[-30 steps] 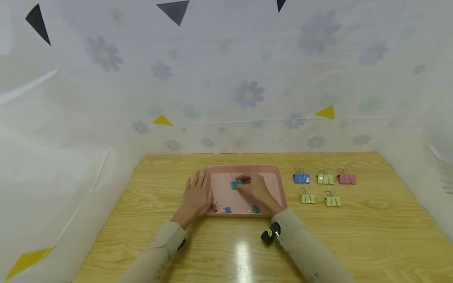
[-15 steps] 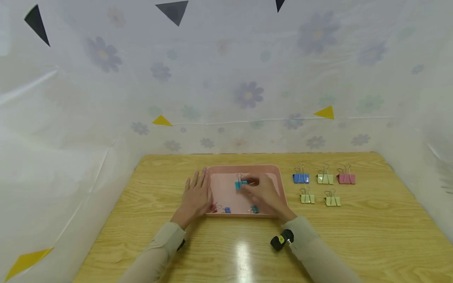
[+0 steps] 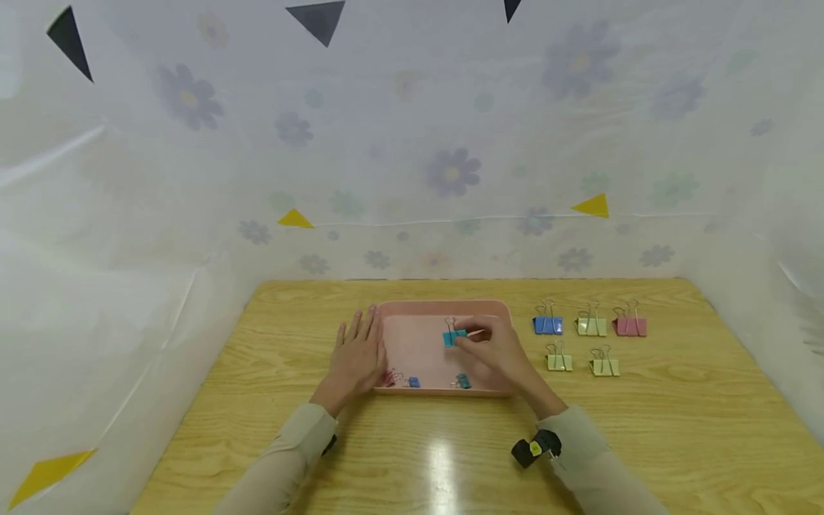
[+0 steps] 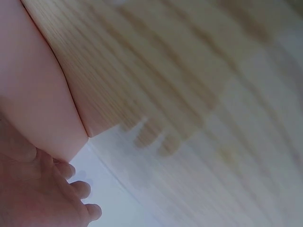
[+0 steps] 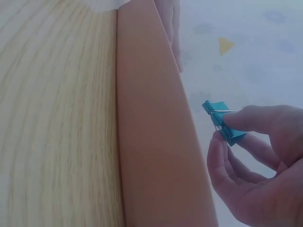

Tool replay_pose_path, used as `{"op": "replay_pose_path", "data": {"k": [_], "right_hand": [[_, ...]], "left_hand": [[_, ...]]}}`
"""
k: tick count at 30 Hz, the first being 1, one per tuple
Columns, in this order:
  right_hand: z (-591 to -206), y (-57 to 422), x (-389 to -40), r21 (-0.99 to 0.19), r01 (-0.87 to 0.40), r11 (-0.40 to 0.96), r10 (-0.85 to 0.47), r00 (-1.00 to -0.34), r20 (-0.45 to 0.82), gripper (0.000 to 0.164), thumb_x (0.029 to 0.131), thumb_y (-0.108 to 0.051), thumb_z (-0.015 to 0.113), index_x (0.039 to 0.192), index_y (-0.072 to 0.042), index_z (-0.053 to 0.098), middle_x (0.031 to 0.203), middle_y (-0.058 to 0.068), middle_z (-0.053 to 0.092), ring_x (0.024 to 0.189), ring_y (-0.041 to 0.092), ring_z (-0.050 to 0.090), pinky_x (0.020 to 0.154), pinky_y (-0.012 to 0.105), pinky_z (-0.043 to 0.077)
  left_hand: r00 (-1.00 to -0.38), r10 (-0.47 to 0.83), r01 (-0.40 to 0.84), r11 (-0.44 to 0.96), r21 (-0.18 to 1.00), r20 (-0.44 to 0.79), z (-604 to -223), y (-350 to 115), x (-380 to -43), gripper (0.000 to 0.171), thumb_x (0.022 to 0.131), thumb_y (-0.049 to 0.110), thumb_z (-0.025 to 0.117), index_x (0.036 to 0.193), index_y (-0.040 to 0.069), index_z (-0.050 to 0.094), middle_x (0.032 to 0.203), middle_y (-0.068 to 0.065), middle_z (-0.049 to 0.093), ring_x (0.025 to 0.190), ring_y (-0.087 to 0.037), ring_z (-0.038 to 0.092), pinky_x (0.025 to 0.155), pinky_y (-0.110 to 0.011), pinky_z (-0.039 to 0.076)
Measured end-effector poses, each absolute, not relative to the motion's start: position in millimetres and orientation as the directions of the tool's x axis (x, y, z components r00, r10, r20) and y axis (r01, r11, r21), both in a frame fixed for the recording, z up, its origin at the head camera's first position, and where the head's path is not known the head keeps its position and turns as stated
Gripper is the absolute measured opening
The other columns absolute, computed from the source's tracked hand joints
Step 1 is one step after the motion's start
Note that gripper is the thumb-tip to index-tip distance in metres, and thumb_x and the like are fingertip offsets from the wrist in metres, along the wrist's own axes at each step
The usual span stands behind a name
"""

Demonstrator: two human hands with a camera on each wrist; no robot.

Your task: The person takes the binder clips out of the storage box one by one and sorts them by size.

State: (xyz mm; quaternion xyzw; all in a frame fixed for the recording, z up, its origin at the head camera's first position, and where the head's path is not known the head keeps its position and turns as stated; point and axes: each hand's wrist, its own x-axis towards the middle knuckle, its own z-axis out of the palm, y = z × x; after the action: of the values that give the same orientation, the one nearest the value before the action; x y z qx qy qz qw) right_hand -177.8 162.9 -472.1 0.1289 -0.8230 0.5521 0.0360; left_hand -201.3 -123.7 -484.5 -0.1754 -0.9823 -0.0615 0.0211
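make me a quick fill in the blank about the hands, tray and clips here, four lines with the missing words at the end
The ____ grip pinches a teal clip over the pink tray.
The other grip is at the tray's ____ edge.
To the right of the tray, ____ clips are on the table.
The leftmost clip in that group's back row is ____.

Missing words: right; left; five; blue

Head: high and farthest off, facing forward and down over the surface (image 3: 225, 429) to the flowered sheet (image 3: 373, 150).
Left wrist: close in, aslant past the left hand (image 4: 40, 191) and tray (image 4: 42, 80).
Right wrist: close, along the tray toward the right hand (image 5: 260, 168).
Shared: head and right wrist — the clip (image 5: 220, 118).
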Motion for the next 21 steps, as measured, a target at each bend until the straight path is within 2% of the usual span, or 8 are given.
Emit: {"op": "replay_pose_path", "data": {"k": [5,15,21], "right_hand": [[-470,173,-168,-0.894,-0.226,0.387,-0.143,-0.973,0.183,0.025,0.091,-0.014,0.08,0.114,-0.005,0.076,0.113,0.011,0.072,0.094,0.026,0.07,0.084,0.039,0.059],[-466,194,-153,-0.898,-0.21,0.387,-0.12,-0.977,0.177,0.023,0.089,-0.012,0.081,0.111,-0.005,0.077,0.109,0.011,0.074,0.091,0.022,0.071,0.081,0.03,0.058],[-463,208,-142,-0.875,-0.243,0.418,-0.121,-0.97,0.211,0.023,0.09,-0.012,0.081,0.111,-0.004,0.076,0.108,0.01,0.074,0.091,0.024,0.072,0.08,0.029,0.058]], "left_hand": [[-0.942,0.334,0.337,0.936,0.103,0.045,-483,-122,-201,0.06,0.111,0.027,0.029,0.164,0.003,0.016,0.171,-0.012,0.014,0.156,-0.037,0.014,0.123,-0.059,0.013],[-0.942,0.331,0.335,0.936,0.112,0.05,-482,-122,-200,0.06,0.111,0.027,0.03,0.164,0.002,0.017,0.171,-0.012,0.014,0.156,-0.037,0.014,0.123,-0.058,0.013],[-0.94,0.338,0.342,0.933,0.11,0.055,-481,-123,-201,0.06,0.111,0.026,0.031,0.164,0.001,0.017,0.17,-0.014,0.016,0.156,-0.038,0.015,0.123,-0.059,0.014]]}}
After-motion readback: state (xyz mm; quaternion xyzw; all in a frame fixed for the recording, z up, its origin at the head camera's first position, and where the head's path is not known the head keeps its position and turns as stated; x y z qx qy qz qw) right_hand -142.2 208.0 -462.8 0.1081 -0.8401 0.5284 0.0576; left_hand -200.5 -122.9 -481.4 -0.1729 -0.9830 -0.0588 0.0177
